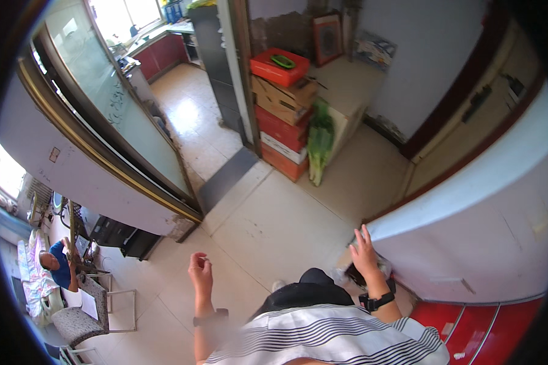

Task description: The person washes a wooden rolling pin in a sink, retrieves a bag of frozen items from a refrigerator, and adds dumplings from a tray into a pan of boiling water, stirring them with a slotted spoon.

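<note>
My left hand [201, 270] hangs over the tiled floor [265, 223] with its fingers loosely curled and nothing visible in it. On the other side, my right hand [364, 252] is raised near the corner of a white wall [461, 246], fingers apart and holding nothing. Whether it touches the wall I cannot tell. Ahead stands a stack of cardboard boxes [281, 102], topped by a red box [274, 70] with a green and black object [282, 61] on it. A bundle of leafy green vegetables [320, 141], perhaps leeks, leans beside the stack.
To the left, a frosted glass sliding door [114, 91] borders a kitchen with red cabinets [164, 55] and a tall dark refrigerator [214, 64]. A seated person [61, 264] is behind a patterned chair [84, 310]. Red glossy panels [479, 328] are low at right.
</note>
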The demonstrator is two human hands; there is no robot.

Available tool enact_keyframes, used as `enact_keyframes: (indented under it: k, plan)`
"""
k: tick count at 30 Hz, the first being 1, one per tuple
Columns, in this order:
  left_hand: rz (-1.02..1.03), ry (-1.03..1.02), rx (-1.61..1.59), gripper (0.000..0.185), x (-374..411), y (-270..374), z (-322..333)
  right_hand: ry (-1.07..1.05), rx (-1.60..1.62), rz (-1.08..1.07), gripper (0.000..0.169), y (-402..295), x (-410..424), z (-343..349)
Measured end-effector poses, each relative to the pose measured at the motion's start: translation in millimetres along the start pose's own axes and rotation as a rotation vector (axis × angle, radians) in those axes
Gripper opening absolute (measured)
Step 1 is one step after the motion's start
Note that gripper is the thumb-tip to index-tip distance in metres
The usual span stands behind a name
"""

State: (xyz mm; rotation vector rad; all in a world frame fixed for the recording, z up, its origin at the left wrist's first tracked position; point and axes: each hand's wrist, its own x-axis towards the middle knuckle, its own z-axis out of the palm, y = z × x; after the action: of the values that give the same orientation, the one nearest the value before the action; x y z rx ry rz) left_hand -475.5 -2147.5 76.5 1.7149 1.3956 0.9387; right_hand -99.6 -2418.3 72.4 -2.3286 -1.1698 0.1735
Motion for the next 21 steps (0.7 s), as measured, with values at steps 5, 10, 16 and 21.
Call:
enact_keyframes:
  k: [5, 10, 16, 21]
  plan:
    - [-0.053, -0.065, -0.096, 0.011, 111.8, -24.7, 33.8, -0.072, -0.050, 0.099, 0.060, -22.0, 106.4, 48.8]
    - [0.047, -0.035, 0.141, 0.026, 236.8, -39.6, 48.6, -0.129, -0.077, 0.129, 0.059, -46.5, 251.5, 114.1]
    - [-0.040, 0.012, 0.176, 0.039, 407.8, 8.7, 23.6, -0.195, -0.031, -0.133, 0.054, -130.9, 486.1, 188.8]
    - [-0.060, 0.013, 0.241, 0.037, 523.9, 6.7, 23.4, -0.310, 0.058, -0.520, 0.048, -271.9, 660.3, 263.0]
